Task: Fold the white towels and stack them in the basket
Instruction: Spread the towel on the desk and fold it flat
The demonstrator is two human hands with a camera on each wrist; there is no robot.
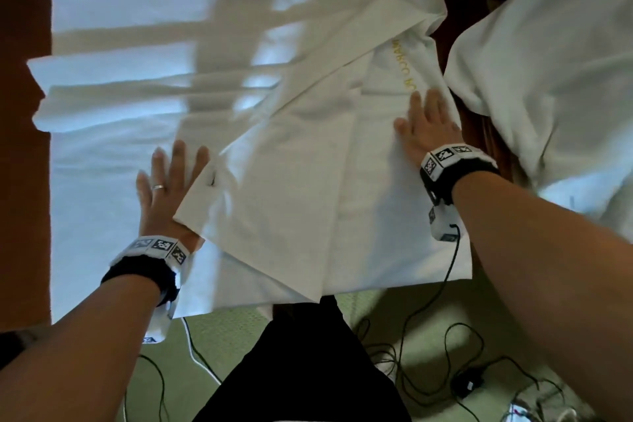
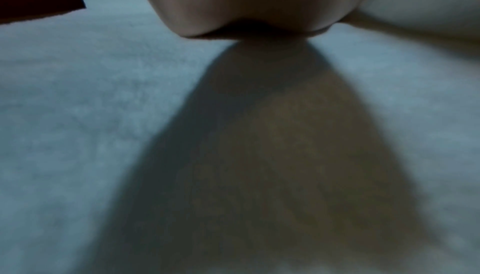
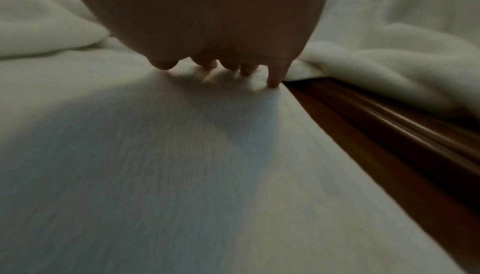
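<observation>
With both my left hand (image 1: pixel 164 188) and right hand (image 1: pixel 424 127) pressing flat, fingers straight and holding nothing, on the white towel (image 1: pixel 291 181) spread across the table (image 1: pixel 20 181), its skewed 12-o'clock flap risks a crooked fold.

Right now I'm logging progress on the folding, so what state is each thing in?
Towel: partly folded, a flap lying slantwise across it, flat on the table.
Left hand: fingers straight, palm pressing the cloth.
Right hand: fingers spread, flat on the towel near its right edge.
Towel heap: crumpled, unfolded, at the right.
Basket: not in view.
</observation>
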